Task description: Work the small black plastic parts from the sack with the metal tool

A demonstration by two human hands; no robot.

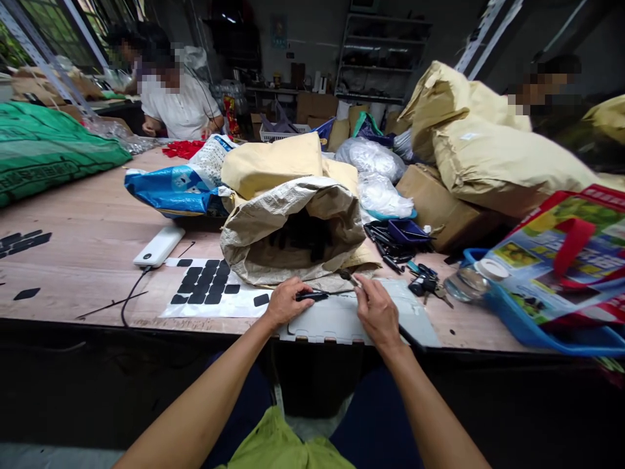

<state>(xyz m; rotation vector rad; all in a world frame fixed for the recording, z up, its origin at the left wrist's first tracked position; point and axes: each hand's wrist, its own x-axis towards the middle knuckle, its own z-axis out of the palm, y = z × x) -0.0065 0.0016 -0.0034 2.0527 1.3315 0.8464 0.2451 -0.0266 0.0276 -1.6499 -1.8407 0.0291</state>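
My left hand (289, 301) is closed on a small black part (312, 296) over a light grey board (322, 324) at the table's front edge. My right hand (377, 309) is closed, its thumb and fingertips pinched at the right end of a thin dark strand that runs between the hands; what exactly they hold is too small to name. Just beyond both hands an open woven sack (244, 241) lies on its side, its mouth facing me, with dark items inside. Left of the board, black rounded pads (209, 282) lie in rows on a white sheet (239, 310).
A white power bank (159, 247) with a cable lies left. Black parts (390, 251), keys (430, 284), a clear jar (471, 281) and a blue basket (517, 319) are right. Large sacks (508, 163) stand behind. A person in white (176, 107) sits across; another is at back right.
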